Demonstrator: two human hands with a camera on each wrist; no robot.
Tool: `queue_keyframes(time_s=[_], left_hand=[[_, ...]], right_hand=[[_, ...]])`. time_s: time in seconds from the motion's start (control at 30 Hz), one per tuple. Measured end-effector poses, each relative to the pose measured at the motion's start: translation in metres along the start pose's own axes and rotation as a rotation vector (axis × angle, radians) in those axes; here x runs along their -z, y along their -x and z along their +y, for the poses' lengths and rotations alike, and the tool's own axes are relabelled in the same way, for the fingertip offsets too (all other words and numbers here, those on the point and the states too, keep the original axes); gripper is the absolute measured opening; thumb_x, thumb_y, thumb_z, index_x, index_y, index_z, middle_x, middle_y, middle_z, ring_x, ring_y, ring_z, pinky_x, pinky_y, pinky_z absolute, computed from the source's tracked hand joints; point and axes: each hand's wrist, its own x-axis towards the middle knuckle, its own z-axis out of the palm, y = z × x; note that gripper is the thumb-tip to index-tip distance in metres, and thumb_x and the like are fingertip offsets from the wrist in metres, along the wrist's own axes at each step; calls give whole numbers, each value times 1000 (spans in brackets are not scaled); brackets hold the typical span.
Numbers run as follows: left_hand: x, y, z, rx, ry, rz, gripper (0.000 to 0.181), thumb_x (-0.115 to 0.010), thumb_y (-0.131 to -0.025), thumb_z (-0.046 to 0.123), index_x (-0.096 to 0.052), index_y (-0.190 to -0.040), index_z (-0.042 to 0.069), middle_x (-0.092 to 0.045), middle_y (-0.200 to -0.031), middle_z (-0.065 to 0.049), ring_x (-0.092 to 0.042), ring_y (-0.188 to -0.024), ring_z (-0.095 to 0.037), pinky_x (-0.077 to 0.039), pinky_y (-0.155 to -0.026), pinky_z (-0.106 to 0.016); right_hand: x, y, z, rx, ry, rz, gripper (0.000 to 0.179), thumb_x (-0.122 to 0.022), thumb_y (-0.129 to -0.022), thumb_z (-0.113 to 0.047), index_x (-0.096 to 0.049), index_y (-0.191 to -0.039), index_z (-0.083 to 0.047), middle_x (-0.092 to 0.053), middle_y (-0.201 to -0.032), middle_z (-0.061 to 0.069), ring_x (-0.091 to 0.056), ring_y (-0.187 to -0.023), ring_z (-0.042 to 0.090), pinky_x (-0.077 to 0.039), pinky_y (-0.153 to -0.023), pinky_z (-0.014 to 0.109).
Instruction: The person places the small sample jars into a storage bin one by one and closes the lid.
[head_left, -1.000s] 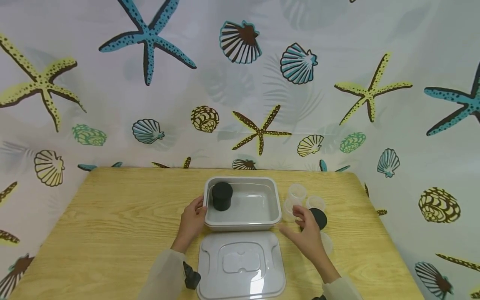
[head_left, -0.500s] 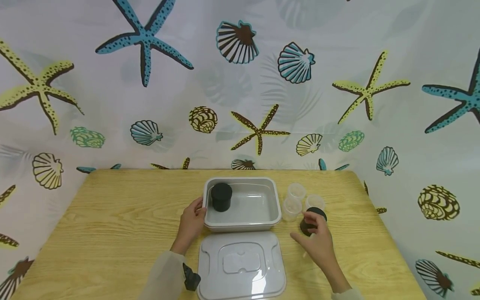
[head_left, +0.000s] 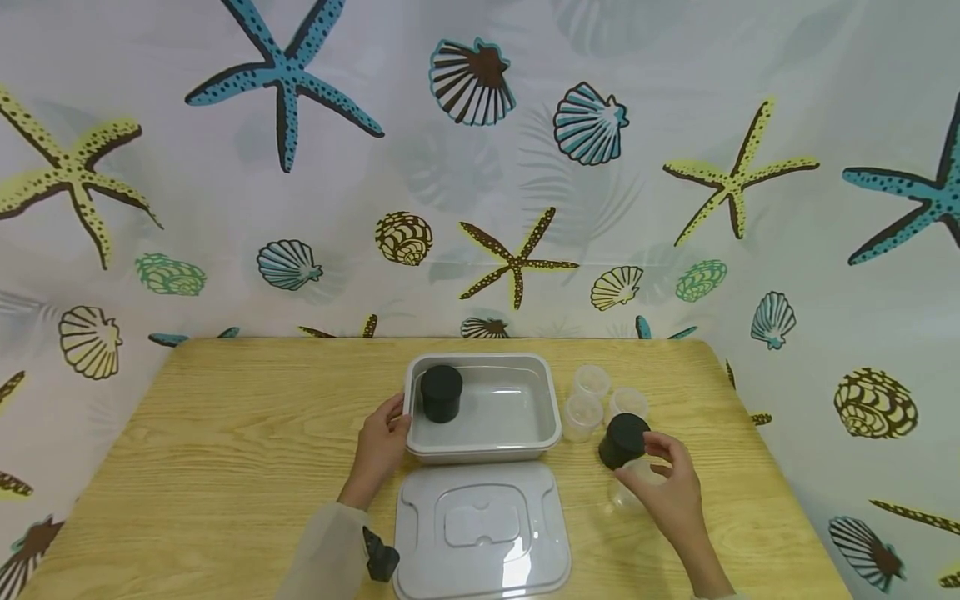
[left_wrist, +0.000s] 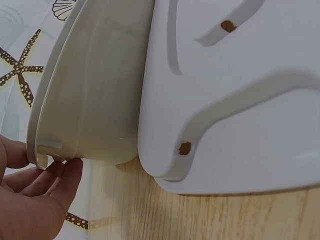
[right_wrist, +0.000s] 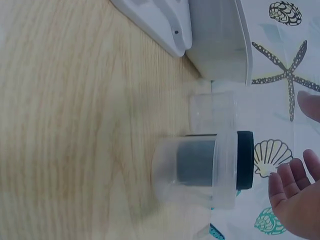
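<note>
At the left wall of a light grey rectangular box [head_left: 480, 454], my left hand [head_left: 381, 443] pinches the rim, thumb on top and fingers beneath. Inside the box, toward its left end, stands a black round jar [head_left: 442, 396]. My right hand [head_left: 670, 483] hovers above a clear lidded jar [head_left: 622, 500], its fingers loosely bent and apart. In the right wrist view that clear jar [right_wrist: 167, 172] stands upright in front of a second black jar [right_wrist: 245, 160], and my fingers are above it, holding nothing.
The box's grey lid [head_left: 482, 533] lies flat on the wooden table [head_left: 247, 467], right in front of the box. Several other clear jars [head_left: 591, 382] stand to the right of the box. A shell-patterned curtain [head_left: 420, 167] hangs behind the table.
My right hand has moved right and toward me, from beside the clear jars past the black jar to the nearest clear jar. The left hand stays at the box.
</note>
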Motion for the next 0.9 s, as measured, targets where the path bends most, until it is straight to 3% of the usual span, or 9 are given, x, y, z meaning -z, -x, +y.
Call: queue_keyframes(time_s=[0.13,0.27,0.6,0.9], left_hand=[[0,-1,-1,1,6,1,44,-47,-97,1,-41,-140,-5,-52,-133,-28,-53,-121,-39,-45,-101,-47],[0,-1,-2,5,4,2,44,-47,-96,2,-41,-140,-4,-52,-133,-27,-53,-121,-39,-45,-101,-47],[0,-2,-2,12,20,-10,45,-47,-97,2,-40,-141,-3,-51,-135,-27,-52,-123,-39,-44,-102,-46],[1,-2,-1,34,28,-19,45,-47,-97,4,-40,-142,-2,-50,-136,-26,-51,-124,-39,-44,-103,-46]], right_hand=[[5,1,5,-51,-1,16,64,-80,-75,-9,-47,-128,2,-51,-127,14,-44,-108,13,-41,-85,12],[9,3,8,-97,-3,21,64,-80,-76,-13,-47,-129,1,-50,-127,14,-45,-108,13,-40,-85,10],[10,6,24,-141,40,-7,65,-79,-77,-15,-45,-129,3,-49,-128,17,-48,-111,22,-44,-89,24],[4,7,38,-193,16,-27,68,-79,-77,-16,-43,-132,2,-46,-131,16,-46,-118,28,-42,-92,33]])
